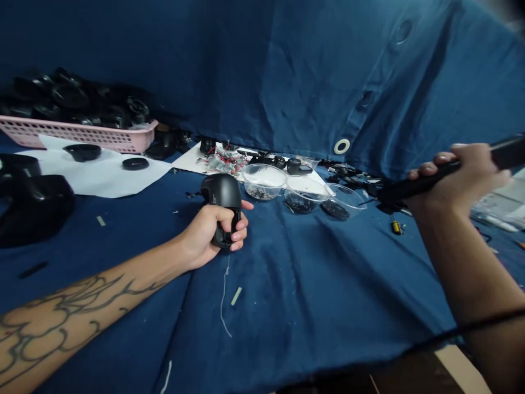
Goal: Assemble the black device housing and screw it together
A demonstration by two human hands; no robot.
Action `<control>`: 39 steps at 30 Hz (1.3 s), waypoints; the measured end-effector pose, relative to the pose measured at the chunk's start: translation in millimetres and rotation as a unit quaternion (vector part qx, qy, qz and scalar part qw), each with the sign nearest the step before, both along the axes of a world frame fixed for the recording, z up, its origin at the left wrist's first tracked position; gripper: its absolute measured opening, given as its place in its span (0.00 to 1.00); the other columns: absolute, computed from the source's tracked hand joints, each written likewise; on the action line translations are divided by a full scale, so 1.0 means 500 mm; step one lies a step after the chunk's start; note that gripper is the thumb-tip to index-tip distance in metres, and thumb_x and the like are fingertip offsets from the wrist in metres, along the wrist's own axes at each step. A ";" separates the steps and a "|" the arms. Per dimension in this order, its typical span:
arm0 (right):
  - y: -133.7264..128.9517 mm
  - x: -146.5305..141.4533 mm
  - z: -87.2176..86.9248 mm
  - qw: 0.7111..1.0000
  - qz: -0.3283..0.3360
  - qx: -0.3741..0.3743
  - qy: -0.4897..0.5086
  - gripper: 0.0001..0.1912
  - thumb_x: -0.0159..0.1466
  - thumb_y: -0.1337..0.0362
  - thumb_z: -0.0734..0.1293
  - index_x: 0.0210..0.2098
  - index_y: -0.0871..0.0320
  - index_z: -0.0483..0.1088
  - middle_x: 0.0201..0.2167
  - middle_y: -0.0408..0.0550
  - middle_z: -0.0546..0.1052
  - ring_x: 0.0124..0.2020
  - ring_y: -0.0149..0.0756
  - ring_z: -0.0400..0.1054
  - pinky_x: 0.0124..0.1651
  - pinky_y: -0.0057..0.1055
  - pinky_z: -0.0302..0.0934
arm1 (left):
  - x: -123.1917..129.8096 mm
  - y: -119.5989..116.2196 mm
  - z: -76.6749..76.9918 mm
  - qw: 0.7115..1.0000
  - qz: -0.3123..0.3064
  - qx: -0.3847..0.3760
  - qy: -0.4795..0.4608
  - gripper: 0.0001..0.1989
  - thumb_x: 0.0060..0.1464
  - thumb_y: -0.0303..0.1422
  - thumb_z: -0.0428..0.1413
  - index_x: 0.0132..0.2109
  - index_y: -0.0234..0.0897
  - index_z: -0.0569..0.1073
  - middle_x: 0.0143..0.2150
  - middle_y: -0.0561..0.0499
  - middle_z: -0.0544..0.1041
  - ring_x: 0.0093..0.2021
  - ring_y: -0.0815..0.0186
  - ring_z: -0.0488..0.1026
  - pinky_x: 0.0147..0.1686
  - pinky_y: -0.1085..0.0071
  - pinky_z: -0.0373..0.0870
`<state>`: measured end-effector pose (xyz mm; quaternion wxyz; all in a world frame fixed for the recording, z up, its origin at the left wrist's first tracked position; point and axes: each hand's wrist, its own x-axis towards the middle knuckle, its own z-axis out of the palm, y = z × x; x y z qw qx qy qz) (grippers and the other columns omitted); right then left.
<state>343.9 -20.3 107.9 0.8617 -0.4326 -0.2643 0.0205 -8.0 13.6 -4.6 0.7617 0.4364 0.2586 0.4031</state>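
Note:
My left hand [225, 227] is closed around a black plastic housing [221, 191] with a rounded, domed head and a narrower handle. The handle looks hollow along the side facing me. My right hand [455, 175], raised at the right, grips a long black tool [410, 187] that looks like an electric screwdriver. Its thin tip points left, toward the clear plastic bowls and well apart from the housing. A white thread [223, 301] lies on the blue cloth [311, 306] just below my left hand.
A pink basket [123, 138] heaped with black parts stands at the left. Black round caps [135, 163] lie on white paper [110, 183]. Several clear bowls [305, 200] hold small dark pieces. Wired parts [225, 160] lie behind. A blue curtain [246, 71] hangs across the back.

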 end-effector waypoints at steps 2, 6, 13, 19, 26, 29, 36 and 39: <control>0.038 0.004 -0.007 1.000 0.006 -0.014 0.006 0.11 0.63 0.76 0.58 0.33 0.53 0.56 0.22 0.34 0.58 0.18 0.25 0.55 0.27 0.28 0.51 | 0.000 0.001 0.000 1.000 -0.005 0.004 -0.002 0.26 0.31 0.22 0.52 0.43 0.32 0.74 0.25 0.51 0.67 0.21 0.67 0.62 0.16 0.71 0.62; 0.094 0.003 -0.060 0.997 0.048 -0.060 0.018 0.06 0.72 0.66 0.69 0.45 0.62 0.68 0.30 0.40 0.69 0.25 0.24 0.63 0.28 0.21 0.63 | 0.000 0.001 0.000 1.000 -0.003 0.009 -0.002 0.25 0.31 0.23 0.52 0.43 0.32 0.74 0.24 0.52 0.67 0.21 0.67 0.62 0.16 0.71 0.62; 0.126 0.042 -0.044 0.993 0.009 -0.077 0.089 0.17 0.78 0.55 0.62 0.56 0.63 0.70 0.43 0.50 0.74 0.38 0.32 0.72 0.37 0.27 0.72 | 0.001 0.000 -0.003 1.000 -0.001 0.010 0.007 0.24 0.31 0.22 0.51 0.42 0.32 0.73 0.24 0.52 0.67 0.21 0.67 0.62 0.17 0.71 0.62; 0.127 0.059 -0.055 0.996 -0.019 -0.074 0.042 0.16 0.77 0.58 0.66 0.58 0.63 0.69 0.43 0.49 0.74 0.36 0.31 0.72 0.37 0.27 0.72 | 0.002 0.001 -0.005 1.000 -0.003 0.011 0.008 0.23 0.31 0.23 0.52 0.41 0.32 0.73 0.24 0.52 0.67 0.21 0.67 0.62 0.17 0.71 0.62; 0.135 0.038 -0.119 0.997 0.008 -0.072 -0.025 0.17 0.75 0.58 0.68 0.57 0.62 0.69 0.41 0.47 0.74 0.33 0.29 0.70 0.33 0.25 0.71 | -0.001 0.001 -0.007 1.000 -0.002 0.009 0.015 0.23 0.31 0.23 0.52 0.41 0.32 0.73 0.24 0.52 0.66 0.21 0.67 0.62 0.17 0.70 0.62; 0.132 0.030 -0.123 0.997 0.014 -0.058 -0.041 0.15 0.75 0.58 0.68 0.54 0.62 0.69 0.36 0.45 0.72 0.29 0.26 0.67 0.28 0.21 0.67 | 0.000 0.001 -0.006 1.000 -0.002 0.010 0.017 0.23 0.31 0.23 0.52 0.41 0.32 0.73 0.24 0.52 0.66 0.21 0.67 0.62 0.18 0.71 0.61; 0.097 0.022 -0.057 0.999 0.018 0.013 -0.040 0.13 0.64 0.77 0.63 0.41 0.54 0.60 0.23 0.33 0.62 0.19 0.27 0.58 0.19 0.21 0.56 | 0.000 0.001 -0.004 1.000 -0.005 0.007 0.020 0.24 0.31 0.23 0.52 0.42 0.33 0.72 0.25 0.52 0.67 0.22 0.67 0.62 0.18 0.71 0.61; 0.069 0.005 -0.009 0.998 0.022 0.057 -0.025 0.14 0.60 0.77 0.58 0.36 0.51 0.53 0.22 0.33 0.60 0.18 0.30 0.57 0.19 0.24 0.54 | 0.000 -0.001 -0.003 1.000 -0.004 0.007 0.024 0.23 0.32 0.23 0.52 0.41 0.33 0.72 0.25 0.52 0.67 0.22 0.67 0.62 0.19 0.71 0.61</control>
